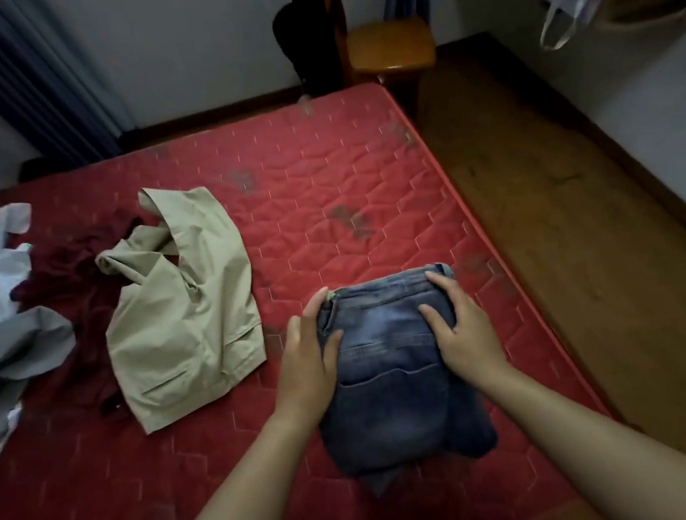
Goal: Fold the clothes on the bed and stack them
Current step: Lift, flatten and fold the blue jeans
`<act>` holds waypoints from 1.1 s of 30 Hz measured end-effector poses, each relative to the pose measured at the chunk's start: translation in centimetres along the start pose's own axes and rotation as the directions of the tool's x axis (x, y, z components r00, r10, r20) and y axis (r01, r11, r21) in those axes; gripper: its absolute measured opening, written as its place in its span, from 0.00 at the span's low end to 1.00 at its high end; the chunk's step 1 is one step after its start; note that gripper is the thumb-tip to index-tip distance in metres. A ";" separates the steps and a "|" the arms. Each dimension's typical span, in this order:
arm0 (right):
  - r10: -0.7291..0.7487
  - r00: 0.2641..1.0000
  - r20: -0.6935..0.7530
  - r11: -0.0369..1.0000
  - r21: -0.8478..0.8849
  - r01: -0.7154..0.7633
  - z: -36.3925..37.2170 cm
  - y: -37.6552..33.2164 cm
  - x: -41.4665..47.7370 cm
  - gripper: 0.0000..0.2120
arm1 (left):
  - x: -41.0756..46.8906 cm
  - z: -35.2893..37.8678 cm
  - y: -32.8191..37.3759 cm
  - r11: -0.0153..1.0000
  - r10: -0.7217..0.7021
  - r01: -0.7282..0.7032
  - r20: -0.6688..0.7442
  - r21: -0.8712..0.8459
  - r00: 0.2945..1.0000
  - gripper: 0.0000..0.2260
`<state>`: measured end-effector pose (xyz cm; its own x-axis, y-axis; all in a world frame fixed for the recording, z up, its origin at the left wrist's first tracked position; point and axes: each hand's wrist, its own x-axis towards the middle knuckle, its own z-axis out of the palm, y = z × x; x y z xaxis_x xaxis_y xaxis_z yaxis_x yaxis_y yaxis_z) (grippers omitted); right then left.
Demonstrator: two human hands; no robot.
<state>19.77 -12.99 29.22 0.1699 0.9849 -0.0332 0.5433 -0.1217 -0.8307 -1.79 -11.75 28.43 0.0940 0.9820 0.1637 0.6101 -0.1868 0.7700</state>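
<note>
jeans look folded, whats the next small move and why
Probably lift the left hand and right hand off the jeans and reach for the khaki garment: the jeans lie folded under flat palms, the khaki one lies unfolded beside them.

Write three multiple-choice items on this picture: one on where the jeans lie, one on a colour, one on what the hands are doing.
1. On the bed, the jeans lie: A) near its right edge; B) at its far left; C) by its far edge.
2. The bed is: A) blue; B) red; C) green.
3. The left hand and right hand: A) hover above the jeans; B) are fists beside them; C) rest on them, one at each side.
Answers: A, the bed's edge runs just right of the jeans; B, its quilted top is red; C, both hands touch the denim with fingers fairly straight.
</note>
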 end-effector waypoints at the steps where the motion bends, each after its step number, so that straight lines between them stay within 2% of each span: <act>1: 0.001 1.000 0.017 1.000 0.003 -0.001 0.6 0.7 2.6 0.21 | 2.0 0.9 -0.8 1.000 -0.017 0.017 -0.002 -0.006 1.000 0.28; 4: -0.060 0.998 0.036 0.998 0.013 0.059 2.3 1.2 14.0 0.22 | 10.8 2.9 -3.1 0.998 -0.051 0.047 -0.126 -0.030 0.991 0.28; 7: -0.089 0.992 0.090 0.979 -0.175 0.103 4.1 1.8 25.3 0.27 | 19.5 4.1 -5.7 0.994 -0.103 0.107 -0.288 0.000 0.952 0.38; 10: -0.082 0.989 0.126 0.942 -0.315 0.119 6.8 6.2 29.0 0.30 | 21.0 7.5 -10.5 0.982 -0.124 0.150 -0.210 0.114 0.970 0.43; 13: -0.088 0.975 0.206 0.941 -0.303 0.149 10.5 13.2 25.6 0.27 | 16.3 12.4 -16.7 0.968 -0.190 0.194 -0.038 0.160 0.981 0.40; 16: 0.028 0.962 0.271 0.957 -0.285 0.052 14.2 20.6 20.1 0.25 | 10.0 16.5 -22.0 0.932 -0.314 0.288 0.093 0.221 0.945 0.31; 20: 0.169 0.968 0.184 0.963 -0.239 -0.123 17.9 27.5 12.9 0.24 | 3.4 20.3 -25.9 0.891 -0.419 0.357 0.204 0.282 0.885 0.24; 24: 0.306 0.948 0.091 0.933 -0.224 -0.280 20.0 30.5 6.3 0.24 | -1.2 22.2 -27.0 0.823 -0.541 0.467 0.190 0.324 0.820 0.26; 28: 0.387 0.922 0.015 0.916 -0.123 -0.382 21.1 31.3 2.0 0.25 | -4.1 22.9 -26.5 0.798 -0.596 0.572 0.112 0.191 0.795 0.25; 33: 0.351 0.935 0.059 0.934 -0.094 -0.344 21.0 31.4 1.2 0.30 | -5.5 23.2 -26.2 0.849 -0.515 0.474 0.165 0.233 0.841 0.27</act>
<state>19.71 -13.08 -8.55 0.3010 0.8852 -0.3549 0.5265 -0.4645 -0.7120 -0.03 -11.65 -6.90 -0.1052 0.9266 -0.3610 0.7458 0.3137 0.5877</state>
